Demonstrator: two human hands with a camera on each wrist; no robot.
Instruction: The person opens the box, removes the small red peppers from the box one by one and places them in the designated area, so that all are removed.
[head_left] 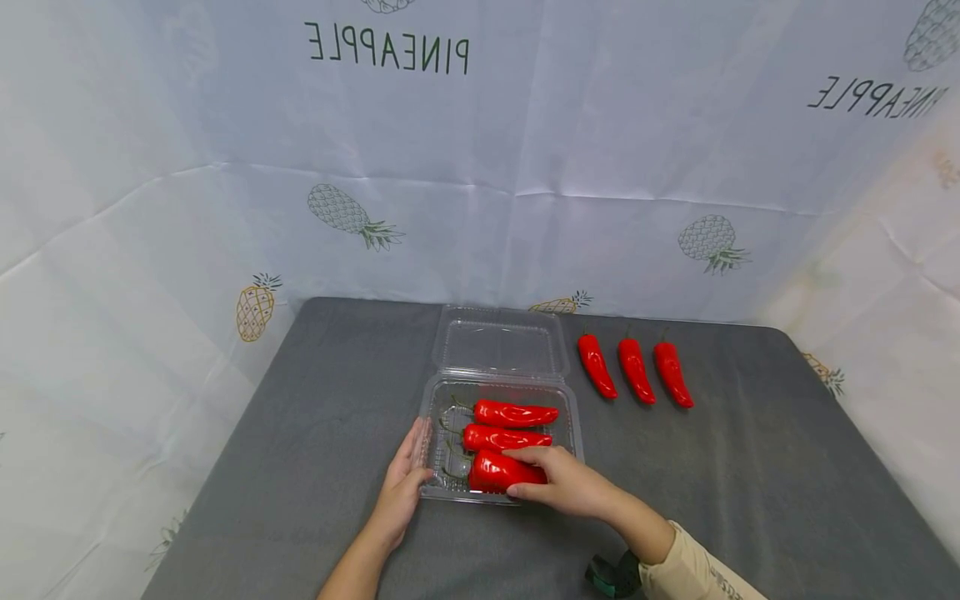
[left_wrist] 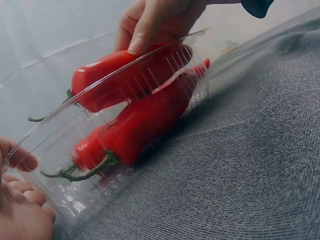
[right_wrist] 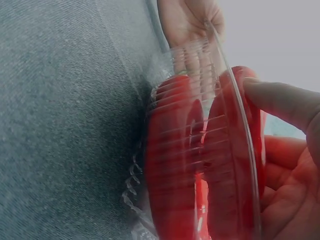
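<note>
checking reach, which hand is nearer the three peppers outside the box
Right. The right hand, gripping a pepper at the box, is below-left of the loose peppers in the head view; the left hand, at the box's left side, is farther.

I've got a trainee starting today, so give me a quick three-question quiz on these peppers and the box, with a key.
1. How many peppers lie on the table outside the box?
2. True or false: the box is closed.
3. What is the right hand gripping?
A) the lid
B) a pepper
C) nothing

Key:
1. Three, in a row beyond the box's right side.
2. False; the lid is folded back, open.
3. B, a pepper, held at the box's near side.
</note>
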